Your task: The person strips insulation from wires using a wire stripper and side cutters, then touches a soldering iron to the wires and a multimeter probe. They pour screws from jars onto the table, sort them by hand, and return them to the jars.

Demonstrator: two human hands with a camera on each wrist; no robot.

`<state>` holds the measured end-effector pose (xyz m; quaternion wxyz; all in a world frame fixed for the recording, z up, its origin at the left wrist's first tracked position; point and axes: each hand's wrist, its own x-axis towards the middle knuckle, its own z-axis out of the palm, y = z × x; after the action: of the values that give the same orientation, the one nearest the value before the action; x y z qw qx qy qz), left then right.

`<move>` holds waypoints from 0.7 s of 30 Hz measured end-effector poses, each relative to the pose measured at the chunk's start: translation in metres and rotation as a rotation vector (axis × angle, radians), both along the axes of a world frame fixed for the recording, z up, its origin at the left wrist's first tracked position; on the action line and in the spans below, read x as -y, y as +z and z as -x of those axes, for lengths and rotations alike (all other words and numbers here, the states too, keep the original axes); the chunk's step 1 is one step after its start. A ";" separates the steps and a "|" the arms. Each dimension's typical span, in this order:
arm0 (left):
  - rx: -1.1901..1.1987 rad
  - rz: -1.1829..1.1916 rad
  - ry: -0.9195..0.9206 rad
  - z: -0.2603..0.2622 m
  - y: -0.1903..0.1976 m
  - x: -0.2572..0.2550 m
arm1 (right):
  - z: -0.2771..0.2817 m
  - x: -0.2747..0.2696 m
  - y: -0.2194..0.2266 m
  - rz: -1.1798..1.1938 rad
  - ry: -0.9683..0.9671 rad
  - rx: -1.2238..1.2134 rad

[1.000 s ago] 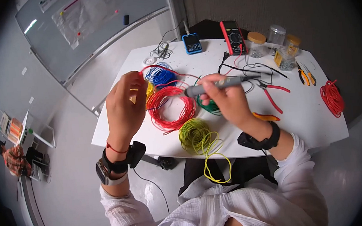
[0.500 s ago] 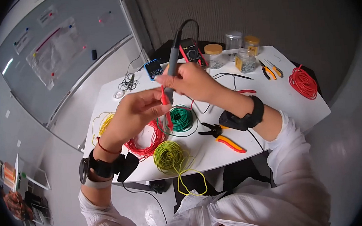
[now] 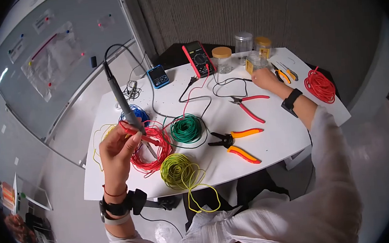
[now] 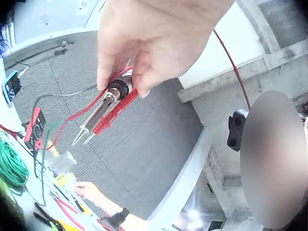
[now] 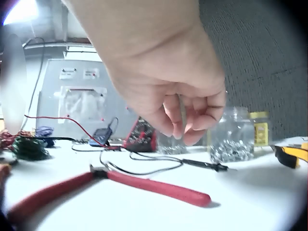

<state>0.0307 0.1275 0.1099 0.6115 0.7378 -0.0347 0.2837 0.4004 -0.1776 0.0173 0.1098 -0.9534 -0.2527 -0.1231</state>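
Note:
My left hand [image 3: 115, 149] holds a soldering iron [image 3: 122, 100] and a red test probe [image 3: 150, 139] together over the red wire coil [image 3: 138, 159]. In the left wrist view, the iron's metal tip [image 4: 96, 117] and the red probe [image 4: 115, 114] point the same way, side by side. My right hand [image 3: 265, 79] reaches to the back right, beside an open jar of small metal pieces [image 5: 233, 144]. Its fingers bend loosely above a black test probe [image 5: 204, 165] lying on the table; nothing shows in their grip.
Red-handled cutters [image 3: 251, 109] and orange-handled wire strippers [image 3: 241, 149] lie mid-table. A red multimeter [image 3: 198, 58] and a blue device [image 3: 157, 76] stand behind. Green [image 3: 186, 128] and yellow-green [image 3: 176, 170] wire coils sit nearby; the iron's cord [image 3: 116, 46] loops overhead.
The soldering iron has passed from my right hand to my left, joining the red probe there. My left hand has moved left; my right hand has gone to the back right near the jars.

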 end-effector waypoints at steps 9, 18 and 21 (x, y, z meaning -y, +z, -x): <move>0.106 0.046 -0.004 0.026 -0.028 0.003 | -0.038 -0.029 -0.043 0.294 -0.053 0.148; 0.111 0.116 0.062 0.046 -0.052 0.012 | 0.023 -0.051 0.070 -1.088 0.284 -1.224; 0.114 0.107 0.082 0.044 -0.057 0.012 | 0.085 -0.077 0.097 -1.417 0.403 -1.342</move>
<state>-0.0138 0.1151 0.0531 0.6349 0.6876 -0.0240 0.3515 0.3152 -0.1007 0.1147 0.7925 -0.4791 -0.1635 0.3400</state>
